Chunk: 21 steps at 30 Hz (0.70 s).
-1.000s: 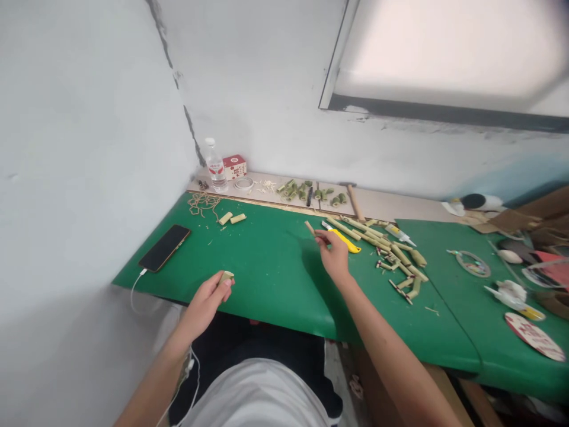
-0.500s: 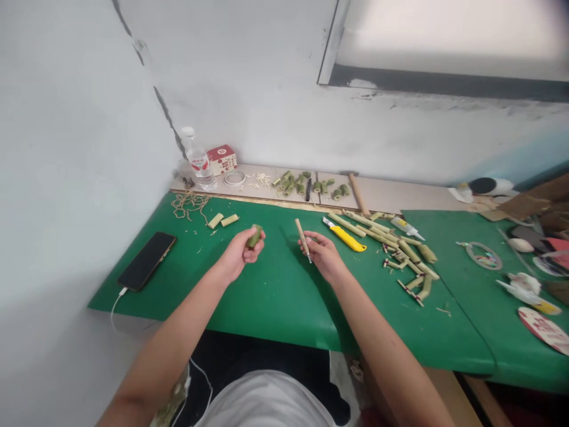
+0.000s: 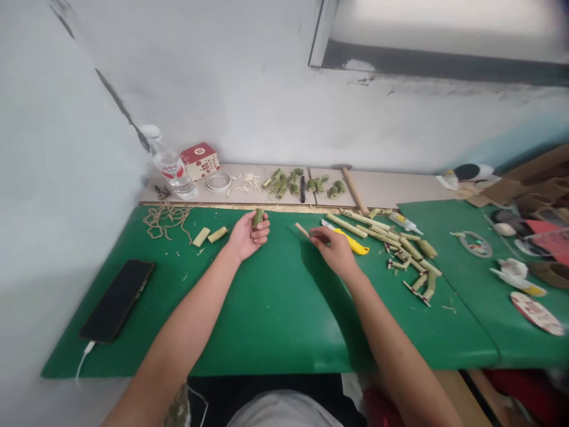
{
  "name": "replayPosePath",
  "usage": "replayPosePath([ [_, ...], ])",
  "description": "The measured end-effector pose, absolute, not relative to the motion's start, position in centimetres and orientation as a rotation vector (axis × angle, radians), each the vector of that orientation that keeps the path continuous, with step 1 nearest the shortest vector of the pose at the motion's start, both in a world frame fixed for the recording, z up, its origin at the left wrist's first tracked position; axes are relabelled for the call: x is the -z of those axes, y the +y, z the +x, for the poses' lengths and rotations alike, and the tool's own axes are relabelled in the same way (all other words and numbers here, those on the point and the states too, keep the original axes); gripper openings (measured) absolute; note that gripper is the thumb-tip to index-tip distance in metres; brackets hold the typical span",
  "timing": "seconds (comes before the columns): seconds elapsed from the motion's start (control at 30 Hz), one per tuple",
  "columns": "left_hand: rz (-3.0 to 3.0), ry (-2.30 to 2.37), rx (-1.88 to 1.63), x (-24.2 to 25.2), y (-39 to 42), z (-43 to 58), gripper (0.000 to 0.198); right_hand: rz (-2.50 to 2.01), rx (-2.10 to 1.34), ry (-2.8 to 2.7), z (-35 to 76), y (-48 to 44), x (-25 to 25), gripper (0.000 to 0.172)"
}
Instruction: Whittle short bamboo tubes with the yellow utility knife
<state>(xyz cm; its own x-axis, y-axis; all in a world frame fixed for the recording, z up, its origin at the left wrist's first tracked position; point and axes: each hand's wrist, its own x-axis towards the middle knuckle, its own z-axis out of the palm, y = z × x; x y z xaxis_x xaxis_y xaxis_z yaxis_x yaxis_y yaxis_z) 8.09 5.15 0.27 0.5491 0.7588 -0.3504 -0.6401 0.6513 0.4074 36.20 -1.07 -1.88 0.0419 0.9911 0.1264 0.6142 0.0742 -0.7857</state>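
A head-worn camera looks forward and down across the tabletop (image 3: 275, 320).

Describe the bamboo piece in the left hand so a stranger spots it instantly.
Start at the green tabletop and find the left hand near its far edge. That hand grips a short green bamboo piece. Unlike the two paler pieces lying to the left, this one is held.

Apparently a small craft workshop
Cut stalks (image 3: 347, 225) and a yellow cutter (image 3: 356, 244) lie on the green surface (image 3: 275, 320), a hammer (image 3: 354, 191) by its back edge.
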Motion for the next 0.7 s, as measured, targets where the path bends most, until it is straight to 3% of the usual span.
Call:
replayPosePath([
  [0.2,0.279,0.495,-0.821,-0.3,5.8,8.0,0.044,-1.559,-0.453,-2.014,34.0,2.1,1.7,0.025],
  [0.43,0.325,0.508,-0.851,0.3,6.6,8.1,0.02,-1.406,-0.052,-2.212,32.5,1.7,3.1,0.029],
  [0.53,0.386,0.541,-0.849,0.5,6.6,8.3,0.01,-1.429,0.072,-2.176,32.9,1.0,2.9,0.037],
  [0.7,0.447,0.569,-0.875,0.3,6.4,8.5,0.014,-1.47,0.089,-2.252,32.6,0.3,2.2,0.035],
])
